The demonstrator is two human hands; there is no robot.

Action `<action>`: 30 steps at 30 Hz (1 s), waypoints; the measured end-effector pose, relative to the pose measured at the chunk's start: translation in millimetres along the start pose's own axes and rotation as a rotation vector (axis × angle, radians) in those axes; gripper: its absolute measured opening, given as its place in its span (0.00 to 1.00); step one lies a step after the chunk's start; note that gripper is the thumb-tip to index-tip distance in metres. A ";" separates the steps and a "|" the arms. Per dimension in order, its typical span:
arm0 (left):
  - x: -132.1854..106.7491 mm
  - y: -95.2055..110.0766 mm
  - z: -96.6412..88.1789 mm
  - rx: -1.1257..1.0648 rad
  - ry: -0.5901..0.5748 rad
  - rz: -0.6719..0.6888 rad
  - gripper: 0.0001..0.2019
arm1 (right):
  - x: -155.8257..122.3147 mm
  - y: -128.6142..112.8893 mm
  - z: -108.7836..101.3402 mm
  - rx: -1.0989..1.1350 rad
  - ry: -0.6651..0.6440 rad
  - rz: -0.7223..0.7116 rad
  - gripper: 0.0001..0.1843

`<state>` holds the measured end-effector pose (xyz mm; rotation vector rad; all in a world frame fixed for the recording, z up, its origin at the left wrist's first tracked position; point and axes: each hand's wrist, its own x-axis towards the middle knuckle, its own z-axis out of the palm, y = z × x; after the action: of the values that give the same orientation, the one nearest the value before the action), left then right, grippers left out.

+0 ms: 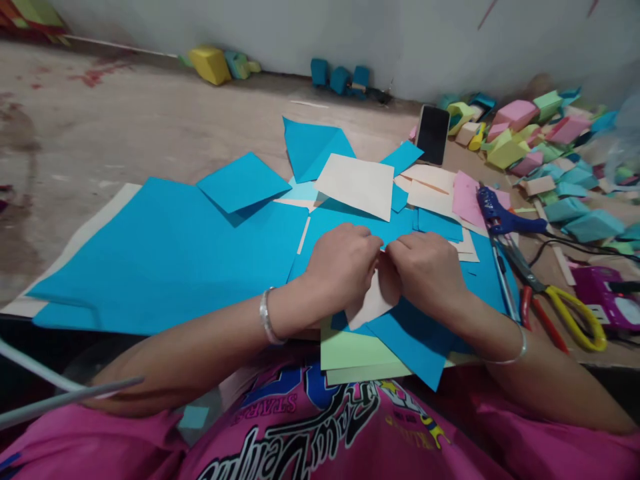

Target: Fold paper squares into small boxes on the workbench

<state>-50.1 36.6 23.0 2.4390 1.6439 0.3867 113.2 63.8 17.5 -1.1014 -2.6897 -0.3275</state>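
Note:
Between my two hands is a small pale peach sheet of paper [367, 308], partly hidden by the fingers. My left hand [341, 260] is closed on its upper left side, and my right hand [425, 270] is closed on the upper right, the two close together. Beneath them lie blue sheets [417, 340] and a light green sheet [357, 357] near the table's front edge. Just beyond the hands, a cream square of paper [356, 183] rests on other blue pieces.
Large blue paper [175, 260] spreads to the left. At right lie a blue glue gun [505, 213], yellow-handled scissors [575, 313], a pen [506, 280] and a purple device [603, 300]. A phone [433, 133] and a heap of folded paper pieces [555, 147] are farther back.

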 end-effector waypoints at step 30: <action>-10.4 -14.5 16.4 -0.218 0.030 0.036 0.13 | 4.1 2.9 7.1 0.150 -0.045 -0.027 0.19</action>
<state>-61.5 32.4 2.0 2.3143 1.4839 0.5782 111.7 70.5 12.3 -1.0419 -2.7187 -0.1048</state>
